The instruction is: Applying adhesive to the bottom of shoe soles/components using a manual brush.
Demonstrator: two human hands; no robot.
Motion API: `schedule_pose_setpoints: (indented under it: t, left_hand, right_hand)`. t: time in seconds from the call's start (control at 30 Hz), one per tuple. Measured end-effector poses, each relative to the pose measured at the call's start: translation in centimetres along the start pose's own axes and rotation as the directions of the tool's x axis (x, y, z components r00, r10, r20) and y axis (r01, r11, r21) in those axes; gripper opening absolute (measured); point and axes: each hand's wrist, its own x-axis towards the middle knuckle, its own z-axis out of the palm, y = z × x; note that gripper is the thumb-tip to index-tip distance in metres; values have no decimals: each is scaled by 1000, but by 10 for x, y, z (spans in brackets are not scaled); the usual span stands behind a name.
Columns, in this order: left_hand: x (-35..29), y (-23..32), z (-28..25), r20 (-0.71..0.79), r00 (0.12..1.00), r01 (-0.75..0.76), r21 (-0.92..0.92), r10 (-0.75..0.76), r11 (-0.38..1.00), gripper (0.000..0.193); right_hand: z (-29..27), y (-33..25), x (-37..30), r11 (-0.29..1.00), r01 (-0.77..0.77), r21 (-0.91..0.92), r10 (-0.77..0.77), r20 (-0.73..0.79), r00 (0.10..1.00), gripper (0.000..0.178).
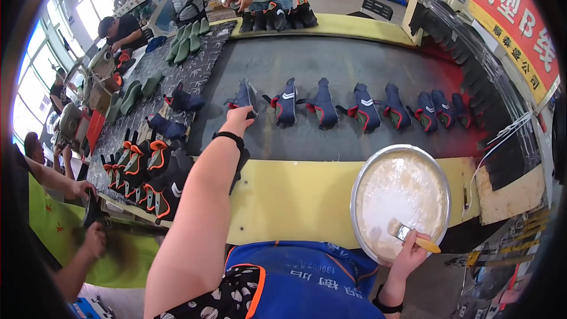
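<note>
My left arm reaches forward over the dark work surface. At its end my left hand closes on the heel end of a navy shoe upper, the leftmost of a row; part of it is hidden by the fingers. My right hand grips the yellow handle of a flat paintbrush. The brush's bristles rest in white paste inside a round metal basin at the near right. Several more navy shoe uppers with red collars, such as one in the middle, lie to the right of my left hand.
Black uppers with orange collars crowd a patterned side table at left, with green shoe lasts farther back. A yellow ledge runs along the near edge. Other people work at left and across the far side. Dark flaps and cables border the right.
</note>
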Motion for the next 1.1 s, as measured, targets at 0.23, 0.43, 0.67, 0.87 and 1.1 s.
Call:
schedule_pose_setpoints:
  t: [0.23,0.43,0.67,0.87,1.1]
  left_hand:
    - [13,-31,5,-349,932,11,-242,-98,970,74]
    - [-123,-48,23,215,967,139,-2,-135,990,40]
    - [-248,-32,-79,522,698,-391,851,490,-351,65]
    - [-243,-22,-120,248,949,-107,831,192,-546,76]
    - [-298,-33,-90,433,901,-334,672,-14,-661,69]
  right_hand:
    - [2,2,-5,999,-26,-29,27,12,1000,9]
    - [3,4,-7,997,70,-35,-72,-64,995,13]
    - [0,9,-9,998,44,-48,-46,-54,997,13]
    - [-1,12,-9,999,1,41,0,-28,1000,11]
    - [4,4,-11,999,34,7,-34,-47,998,14]
